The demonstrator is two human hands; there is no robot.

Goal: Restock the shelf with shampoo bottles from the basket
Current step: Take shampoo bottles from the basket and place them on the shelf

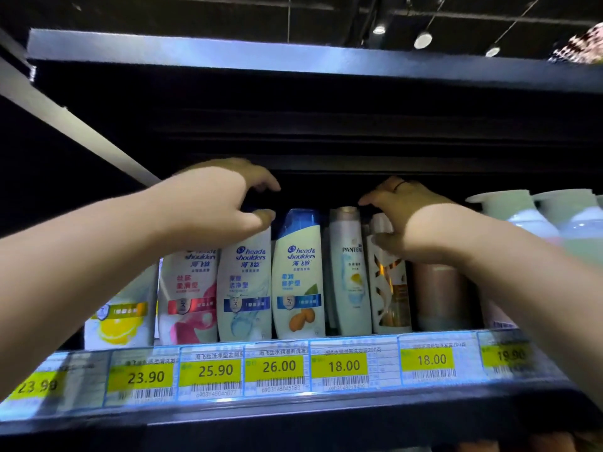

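Note:
A row of shampoo bottles stands on the shelf (293, 409). My left hand (218, 200) arches over a white Head & Shoulders bottle with a blue label (244, 288). Its thumb rests on that bottle's hidden cap and its fingers curl above, with a dark gap between. My right hand (411, 220) is closed around the top of a white-and-gold patterned bottle (390, 288), thumb on its front and fingers over its cap. Between the hands stand a blue-capped Head & Shoulders bottle (298, 275) and a Pantene bottle (349, 272). The basket is out of view.
Red-label (187, 295) and lemon-label (120, 318) bottles stand under my left forearm. A brown bottle (440, 295) and pale green pump bottles (528, 216) are at the right. Yellow price tags (277, 367) line the shelf edge. The dark shelf above (293, 60) leaves headroom over the bottles.

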